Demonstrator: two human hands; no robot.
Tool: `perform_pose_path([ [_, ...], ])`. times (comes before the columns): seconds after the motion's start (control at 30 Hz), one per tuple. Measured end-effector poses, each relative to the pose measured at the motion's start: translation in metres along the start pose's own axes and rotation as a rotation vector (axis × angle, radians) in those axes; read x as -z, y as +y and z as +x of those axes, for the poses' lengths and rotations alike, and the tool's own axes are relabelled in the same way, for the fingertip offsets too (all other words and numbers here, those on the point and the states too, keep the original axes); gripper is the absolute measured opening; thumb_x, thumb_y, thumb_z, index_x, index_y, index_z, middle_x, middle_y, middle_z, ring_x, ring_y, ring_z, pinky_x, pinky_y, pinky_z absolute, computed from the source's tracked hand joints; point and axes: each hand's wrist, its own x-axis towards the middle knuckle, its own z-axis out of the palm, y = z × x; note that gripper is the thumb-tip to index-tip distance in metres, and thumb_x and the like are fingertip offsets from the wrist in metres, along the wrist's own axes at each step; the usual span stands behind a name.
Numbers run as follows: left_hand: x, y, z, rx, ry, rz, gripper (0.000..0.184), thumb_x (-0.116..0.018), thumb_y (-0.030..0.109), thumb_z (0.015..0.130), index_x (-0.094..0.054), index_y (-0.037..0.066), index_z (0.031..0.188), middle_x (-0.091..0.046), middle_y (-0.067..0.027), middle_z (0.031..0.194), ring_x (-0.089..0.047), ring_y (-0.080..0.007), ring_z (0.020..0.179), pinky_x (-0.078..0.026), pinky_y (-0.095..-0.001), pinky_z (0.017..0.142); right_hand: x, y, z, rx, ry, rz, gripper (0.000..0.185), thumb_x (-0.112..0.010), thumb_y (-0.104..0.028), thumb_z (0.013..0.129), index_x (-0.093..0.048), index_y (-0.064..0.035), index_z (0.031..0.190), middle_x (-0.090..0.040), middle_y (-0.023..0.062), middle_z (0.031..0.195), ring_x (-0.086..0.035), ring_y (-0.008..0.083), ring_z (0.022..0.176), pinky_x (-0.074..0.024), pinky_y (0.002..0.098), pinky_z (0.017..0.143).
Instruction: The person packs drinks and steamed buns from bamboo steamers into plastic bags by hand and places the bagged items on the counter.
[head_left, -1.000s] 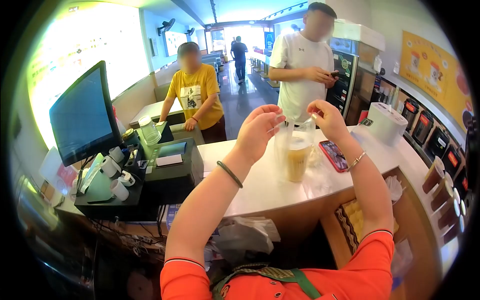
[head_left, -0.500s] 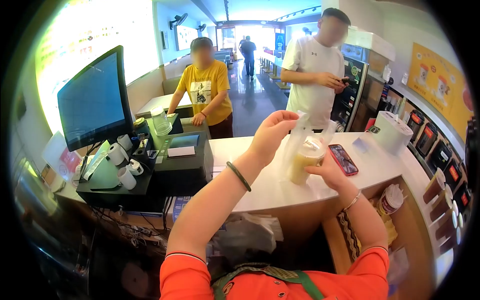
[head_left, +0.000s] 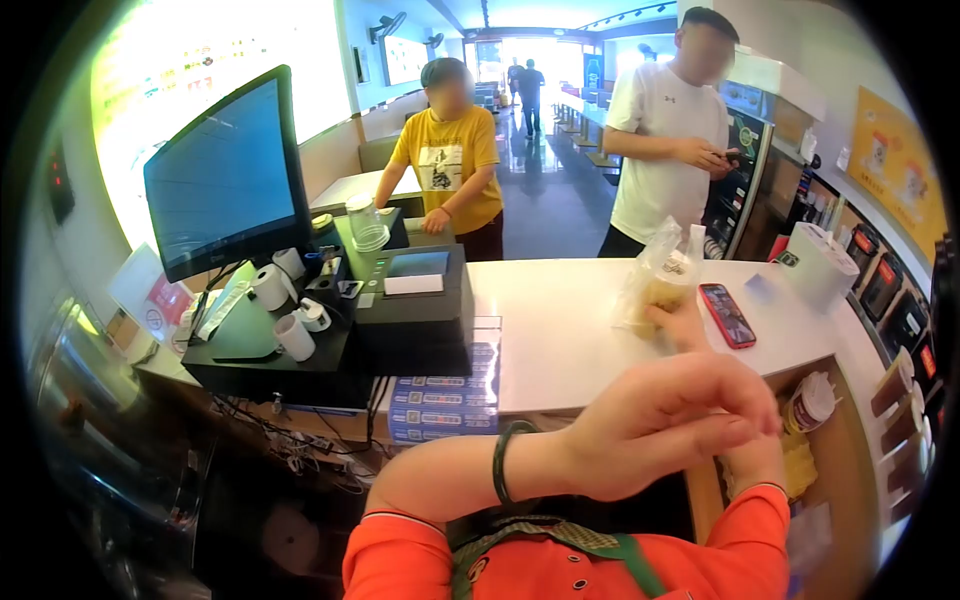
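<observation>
Head view: a white desk seen from behind, with the wearer's red sleeves at the bottom edge.
Cup: a lidded cup of pale yellowish drink, inside a clear plastic bag whose top rises above the lid; it is at the desk's far side, and I cannot tell whether its base touches the surface.
Right hand: the right hand reaches forward, fingers bent around the near side of the bagged cup, holding it.
Left hand: the left hand, above a dark bangle, crosses in front of the right forearm; its fingers curl loosely, a narrow gap from the thumb. I cannot tell whether it touches that arm.
Phone: a red-edged phone lies screen up, just right of the cup.
Desk's left end: a large monitor, a black printer-like box and white paper rolls.
Below, right: another lidded cup in a wooden compartment.
Across the desk: one person in a yellow T-shirt leans on a surface; another in a white T-shirt holds a dark handset.
</observation>
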Motion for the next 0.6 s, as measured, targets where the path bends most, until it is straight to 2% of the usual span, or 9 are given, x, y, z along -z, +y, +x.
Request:
perform_pose_path([
  [0.03,-0.005,0.005,0.001,-0.002,-0.037,-0.218,0.009,-0.048,0.008,0.086,-0.051,0.0,0.084,-0.057,-0.0125,0.096,-0.052,-0.0209,0.092,-0.039,-0.0303,0.083,0.0,-0.006,-0.005,0.019,-0.043,0.051,0.068,-0.07,-0.005,0.064,-0.031,-0.0031,0.121,-0.049,0.0126,0.112,-0.052,0.0205,0.097,-0.0444,0.0314,0.078],
  [0.07,-0.009,0.01,0.004,0.007,-0.028,-0.216,0.009,-0.048,0.008,0.086,-0.051,0.0,0.084,-0.057,-0.0125,0.096,-0.052,-0.0209,0.092,-0.039,-0.0303,0.083,0.001,-0.016,-0.012,0.034,-0.087,0.098,0.073,-0.07,-0.005,0.065,-0.027,-0.0039,0.125,-0.045,0.0143,0.117,-0.05,0.0232,0.102,-0.0428,0.0337,0.082],
  [0.1,-0.012,0.015,0.009,-0.042,-0.092,-0.366,0.016,-0.045,0.015,0.089,-0.051,0.001,0.088,-0.056,-0.0087,0.093,-0.053,-0.0168,0.088,-0.04,-0.0272,0.081,0.004,-0.023,-0.018,0.025,-0.093,0.104,0.073,-0.07,-0.005,0.065,-0.027,-0.0039,0.125,-0.045,0.0143,0.117,-0.05,0.0232,0.102,-0.0428,0.0337,0.082],
  [0.17,-0.021,0.022,0.016,-0.09,-0.139,-0.517,0.023,-0.042,0.022,0.092,-0.05,0.001,0.092,-0.054,-0.005,0.09,-0.053,-0.0127,0.085,-0.041,-0.0242,0.078,0.012,-0.036,-0.031,0.011,0.179,-0.198,0.079,-0.066,-0.003,0.069,-0.019,-0.0068,0.132,-0.036,0.0177,0.126,-0.039,0.029,0.114,-0.0358,0.0391,0.09],
  [0.23,-0.03,0.027,0.019,-0.005,-0.309,-0.992,0.027,-0.038,0.027,0.093,-0.048,0.002,0.096,-0.054,-0.0053,0.087,-0.053,-0.012,0.08,-0.042,-0.0233,0.073,0.019,-0.052,-0.046,-0.002,0.198,-0.161,0.079,-0.063,-0.003,0.07,-0.016,-0.0078,0.133,-0.033,0.0191,0.128,-0.035,0.0307,0.117,-0.0322,0.0401,0.093],
  [0.27,-0.035,0.024,0.022,0.024,-0.34,-1.088,0.026,-0.039,0.026,0.092,-0.048,0.002,0.096,-0.054,-0.0053,0.087,-0.053,-0.0121,0.08,-0.042,-0.0234,0.073,0.02,-0.059,-0.053,0.001,0.232,-0.123,0.079,-0.06,-0.004,0.072,-0.013,-0.0087,0.135,-0.031,0.0205,0.129,-0.032,0.0324,0.119,-0.0287,0.0412,0.096],
  [0.4,-0.043,0.022,0.016,0.072,-0.377,-1.164,0.024,-0.04,0.025,0.092,-0.048,0.002,0.096,-0.054,-0.0053,0.085,-0.053,-0.0121,0.079,-0.042,-0.0236,0.071,0.019,-0.085,-0.089,-0.02,0.254,-0.081,0.069,-0.053,-0.006,0.075,-0.017,-0.0085,0.134,-0.031,0.0216,0.128,-0.033,0.0313,0.118,-0.0277,0.0391,0.097],
  [0.6,-0.069,0.018,0.011,0.144,-0.486,-1.258,0.021,-0.042,0.022,0.091,-0.047,0.002,0.096,-0.054,-0.0053,0.083,-0.053,-0.0123,0.078,-0.043,-0.0239,0.068,0.018,-0.117,-0.131,-0.048,0.328,-0.125,0.068,-0.052,-0.004,0.074,-0.019,-0.0093,0.134,-0.033,0.0196,0.125,-0.034,0.0287,0.117,-0.0293,0.0367,0.096],
])
